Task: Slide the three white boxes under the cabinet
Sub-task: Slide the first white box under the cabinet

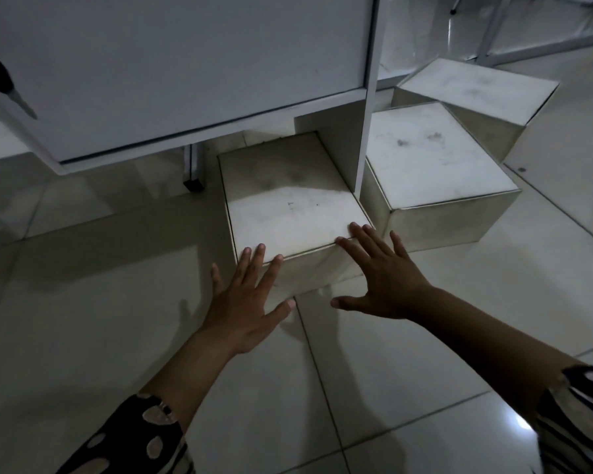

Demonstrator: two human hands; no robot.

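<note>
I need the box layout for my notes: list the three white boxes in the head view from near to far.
Near box, half under the cabinet, with both hands at its front edge → middle box, right of the cabinet's side panel → far box, behind the middle one.

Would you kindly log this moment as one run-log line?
box one: partly under cabinet | left hand, right hand: open, at its front | two boxes: outside

I log three white boxes: nearest box (pixel 288 196) mid-frame, half beneath the cabinet (pixel 172 63); second box (pixel 435 165) right of it; third box (pixel 476 90) upper right.
</note>
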